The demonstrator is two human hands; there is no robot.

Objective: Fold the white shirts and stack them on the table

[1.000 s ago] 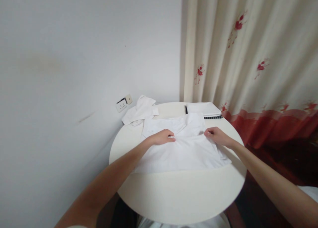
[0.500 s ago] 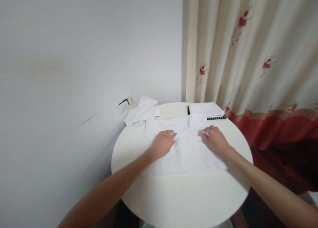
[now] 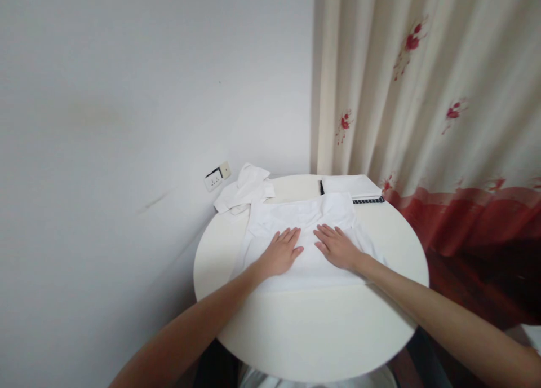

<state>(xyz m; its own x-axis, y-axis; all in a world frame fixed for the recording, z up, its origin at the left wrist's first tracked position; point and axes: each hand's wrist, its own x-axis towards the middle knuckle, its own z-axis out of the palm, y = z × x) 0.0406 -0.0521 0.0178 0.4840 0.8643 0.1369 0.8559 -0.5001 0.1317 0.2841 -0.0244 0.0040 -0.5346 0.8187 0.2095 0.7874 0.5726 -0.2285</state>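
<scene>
A white cloth [image 3: 304, 275], possibly a garment, is spread over the middle of the round white table [image 3: 313, 331], with wrinkles along its far part. My left hand [image 3: 279, 254] lies flat on the cloth left of its middle, fingers stretched forward. Palm down on the same cloth, my right hand [image 3: 336, 246] points inward with its fingers spread. A small gap of fabric shows between the two hands. Neither hand grips anything.
At the back left of the table lies a crumpled white cloth [image 3: 247, 188]. A folded white cloth [image 3: 350, 185] rests on a dark-edged item at the back right. A wall socket [image 3: 213, 180] and a patterned curtain [image 3: 380, 95] stand behind.
My right hand has moved left from the cloth's right side and now lies flat. My left hand has flattened, fingers pointing more forward. The cloth's near layer looks smoother.
</scene>
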